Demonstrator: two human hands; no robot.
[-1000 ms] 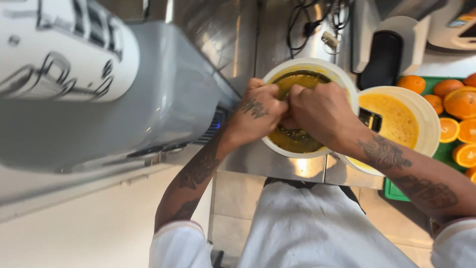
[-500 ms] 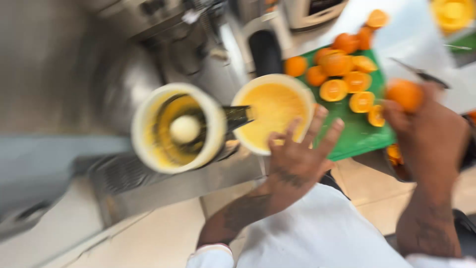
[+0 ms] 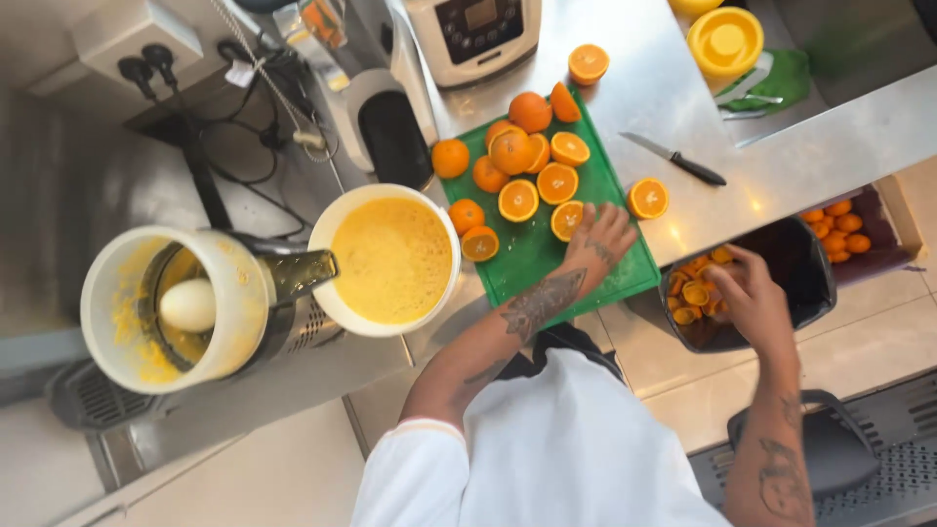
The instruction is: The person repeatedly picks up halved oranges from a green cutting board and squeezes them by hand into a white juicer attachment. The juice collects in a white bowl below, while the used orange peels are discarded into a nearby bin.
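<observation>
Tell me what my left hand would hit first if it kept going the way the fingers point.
Probably the orange half right at the left hand's fingertips on the green cutting board; it looks about touching already, though depth is unclear from above.

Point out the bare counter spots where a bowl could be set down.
Free: steel counter between the knife and the yellow juicer top. Crowded: the green cutting board, full of orange halves, left hand at its edge.
</observation>
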